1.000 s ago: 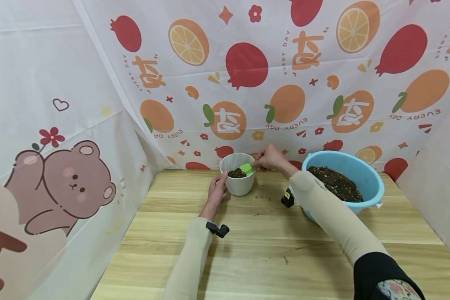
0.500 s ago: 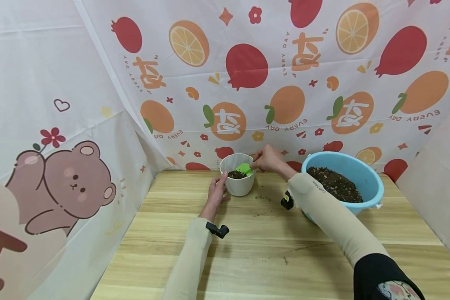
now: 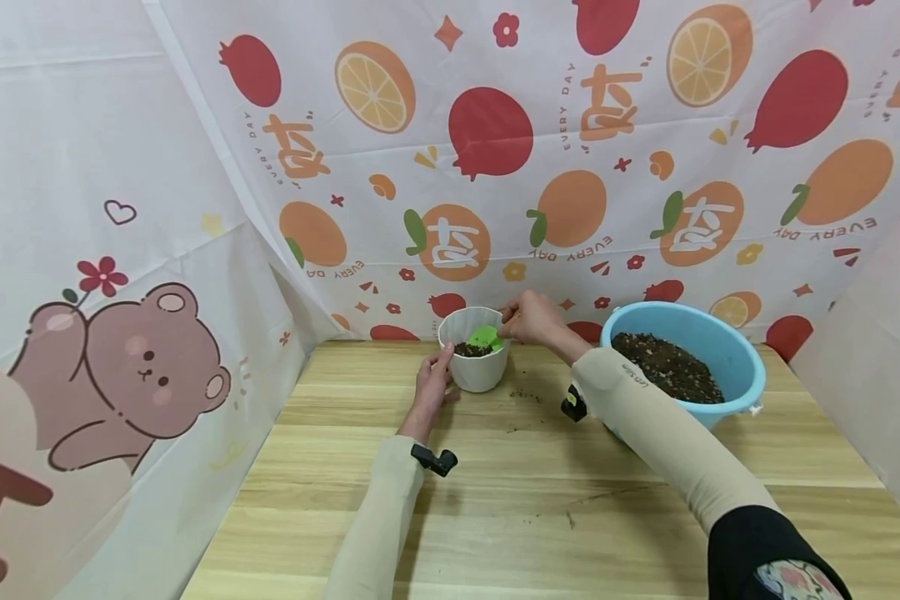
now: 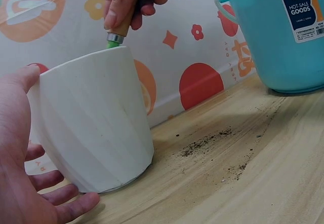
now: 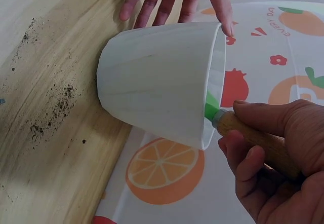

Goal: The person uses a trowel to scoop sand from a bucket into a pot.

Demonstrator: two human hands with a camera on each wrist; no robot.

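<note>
A white flower pot [image 3: 478, 372] stands upright on the table near the back, with dark soil [image 3: 471, 350] inside. My right hand [image 3: 536, 318] grips the wooden handle [image 5: 260, 145] of a small hand trowel. Its green blade [image 3: 486, 337] is down inside the pot, partly hidden by the rim and soil. On the pot's left side rests my left hand [image 3: 432, 385]. In the left wrist view its thumb lies at the rim, and its fingers [image 4: 76, 207] spread loosely by the base.
To the right stands a light blue bucket [image 3: 742, 367] part filled with dark soil mix [image 3: 667, 367]. Loose soil crumbs [image 4: 205, 143] lie on the wooden table [image 3: 495, 517] beside the pot. A fruit-printed cloth [image 3: 487, 225] hangs right behind.
The trowel blade has shifted slightly left and lower inside the pot, and my right hand has moved a little left with it. My left hand has stayed at the pot.
</note>
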